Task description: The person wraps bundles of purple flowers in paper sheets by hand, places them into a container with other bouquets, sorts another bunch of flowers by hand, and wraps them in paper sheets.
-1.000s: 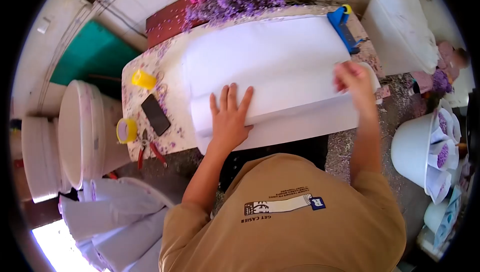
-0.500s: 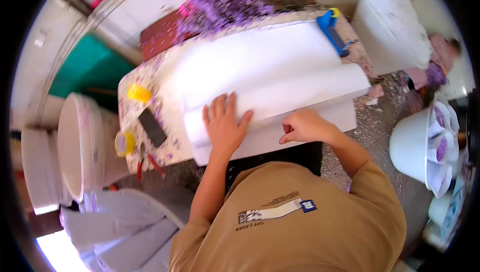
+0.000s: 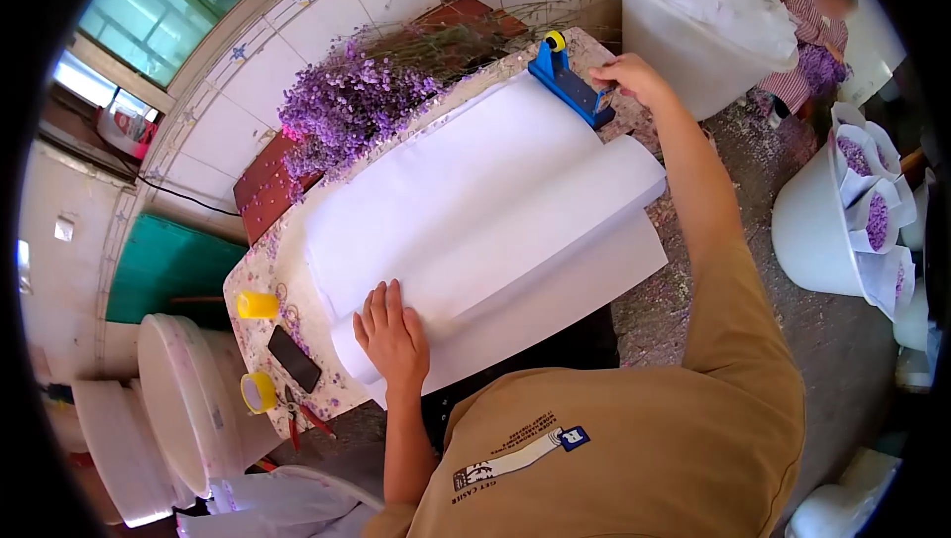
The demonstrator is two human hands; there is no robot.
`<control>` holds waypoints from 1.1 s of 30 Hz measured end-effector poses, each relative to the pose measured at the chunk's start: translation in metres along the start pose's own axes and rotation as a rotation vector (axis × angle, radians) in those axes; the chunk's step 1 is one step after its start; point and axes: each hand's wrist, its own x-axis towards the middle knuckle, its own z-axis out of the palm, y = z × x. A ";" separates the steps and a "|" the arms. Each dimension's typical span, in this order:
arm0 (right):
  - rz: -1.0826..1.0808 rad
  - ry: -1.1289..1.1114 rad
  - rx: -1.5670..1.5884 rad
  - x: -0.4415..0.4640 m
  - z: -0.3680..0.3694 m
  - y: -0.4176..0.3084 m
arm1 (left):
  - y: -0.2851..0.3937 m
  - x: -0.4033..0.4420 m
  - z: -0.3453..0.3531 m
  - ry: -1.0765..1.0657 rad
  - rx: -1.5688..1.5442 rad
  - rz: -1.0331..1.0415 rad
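White paper sheets (image 3: 446,211) cover much of the table, the front part folded over in a long soft roll. My left hand (image 3: 394,338) lies flat on the near left end of the fold, fingers spread slightly. At the far right corner stands a blue tape dispenser (image 3: 567,82) with a yellow roll. My right hand (image 3: 634,78) is beside its cutter end, thumb and fingertips pinched together; what they hold is too small to make out.
Purple flowers (image 3: 352,107) lie behind the paper. Yellow tape rolls (image 3: 258,305), a dark phone (image 3: 294,358) and red-handled pliers (image 3: 305,414) are at the left. White tubs (image 3: 817,221) stand around. Another person (image 3: 807,43) sits at the far right.
My right hand has gone from the paper's near edge to the dispenser, its arm reaching out. My left hand stays on the paper's left end. The view has turned, showing more wall and the other person.
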 end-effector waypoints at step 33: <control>-0.264 -0.864 0.034 -0.338 0.380 -0.124 | -0.119 -0.077 -0.016 0.225 -1.391 -0.867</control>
